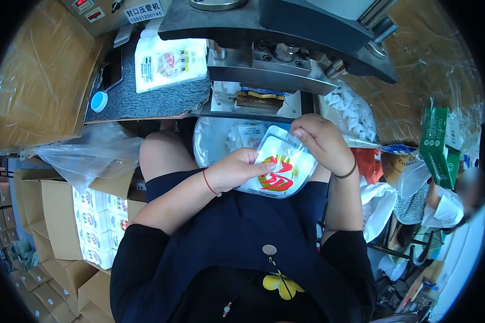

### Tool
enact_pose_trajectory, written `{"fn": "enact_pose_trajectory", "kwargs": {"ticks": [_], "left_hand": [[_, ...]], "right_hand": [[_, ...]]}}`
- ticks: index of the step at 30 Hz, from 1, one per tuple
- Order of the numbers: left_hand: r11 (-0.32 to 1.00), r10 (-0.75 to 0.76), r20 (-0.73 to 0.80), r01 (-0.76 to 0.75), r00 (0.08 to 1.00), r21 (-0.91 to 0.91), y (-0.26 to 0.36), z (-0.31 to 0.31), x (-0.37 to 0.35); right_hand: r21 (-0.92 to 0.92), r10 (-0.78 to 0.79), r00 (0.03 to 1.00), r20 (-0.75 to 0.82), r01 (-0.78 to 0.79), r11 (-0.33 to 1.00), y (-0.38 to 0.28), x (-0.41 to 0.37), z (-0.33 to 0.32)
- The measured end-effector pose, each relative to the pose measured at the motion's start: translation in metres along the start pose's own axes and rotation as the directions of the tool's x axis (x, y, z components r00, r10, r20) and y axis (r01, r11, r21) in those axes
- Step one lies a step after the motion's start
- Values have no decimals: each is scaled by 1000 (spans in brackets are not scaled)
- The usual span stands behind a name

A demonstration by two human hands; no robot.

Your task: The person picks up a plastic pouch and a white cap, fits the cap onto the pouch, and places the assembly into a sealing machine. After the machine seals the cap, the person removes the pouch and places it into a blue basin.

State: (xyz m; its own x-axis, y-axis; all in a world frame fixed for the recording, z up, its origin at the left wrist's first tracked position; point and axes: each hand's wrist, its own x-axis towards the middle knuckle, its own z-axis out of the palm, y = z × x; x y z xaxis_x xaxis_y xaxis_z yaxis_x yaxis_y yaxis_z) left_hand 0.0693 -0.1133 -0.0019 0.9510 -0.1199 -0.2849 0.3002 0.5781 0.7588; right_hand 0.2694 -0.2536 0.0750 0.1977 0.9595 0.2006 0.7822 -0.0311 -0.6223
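A white plastic pouch point(295, 168) with large red printed characters and a see-through top edge is held above my lap, tilted. My left hand point(236, 171) is closed on its left side, the thumb lying across the front. My right hand point(324, 144) has its fingers pinched at the pouch's upper right edge; the fingertips are partly hidden. Just behind the hands stands a press machine point(272, 81) with a metal bar and a brass-coloured block under it. Below that, a clear plastic bag point(213, 137) between my knees has printed pouches in it.
More white pouches point(170, 63) lie on a blue-grey cloth point(183, 99), near a blue-and-white cap point(98, 101). Small white pieces point(350, 110) fill a bag at the right. An open carton point(59, 215) with stacked pouches stands left. Another person point(447, 207) is at far right.
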Motion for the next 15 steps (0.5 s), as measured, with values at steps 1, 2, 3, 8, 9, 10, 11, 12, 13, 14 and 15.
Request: {"fn": "enact_pose_trajectory", "kwargs": {"ticks": [1,2,3,8,9,10,11,12,13,14,15], "left_hand": [[1000,-16,7,16,1000,-3,-2,-1,1],[1000,-16,1,16,1000,4,-1,-2,1],[1000,-16,-6,16,1000,9,1,-1,0],[1000,-19,-15,19,1000,-8,0,-6,1],[1000,7,-16,-7,1000,5,-2,-10,1],[999,34,-19,-33,999,15,-4,-12,1],[998,59,-62,-60,996,-15,-1,-15,0],[995,83,-106,-88,991,-44,4,-20,0],[991,103,-151,-115,983,-70,11,-24,1],[992,96,-204,-110,974,-62,20,-29,3],[991,83,-220,-103,972,-83,30,-33,6]], "right_hand": [[4,-3,1000,8,3,1000,1,1,-2],[9,-4,1000,14,4,1000,1,1,-3],[-11,-17,999,44,17,1000,2,2,-6],[57,-69,997,-29,71,996,7,2,-2],[-118,-7,990,-142,-9,993,10,0,-5],[-277,32,965,-260,-106,955,17,-5,-11],[-414,47,925,-378,-214,885,25,-8,-18],[-491,99,897,-431,-326,808,32,-10,-26],[-514,143,900,-412,-358,779,43,-17,-31],[-535,185,900,-395,-390,749,53,-24,-32],[-541,245,897,-368,-421,728,58,-25,-31]]}}
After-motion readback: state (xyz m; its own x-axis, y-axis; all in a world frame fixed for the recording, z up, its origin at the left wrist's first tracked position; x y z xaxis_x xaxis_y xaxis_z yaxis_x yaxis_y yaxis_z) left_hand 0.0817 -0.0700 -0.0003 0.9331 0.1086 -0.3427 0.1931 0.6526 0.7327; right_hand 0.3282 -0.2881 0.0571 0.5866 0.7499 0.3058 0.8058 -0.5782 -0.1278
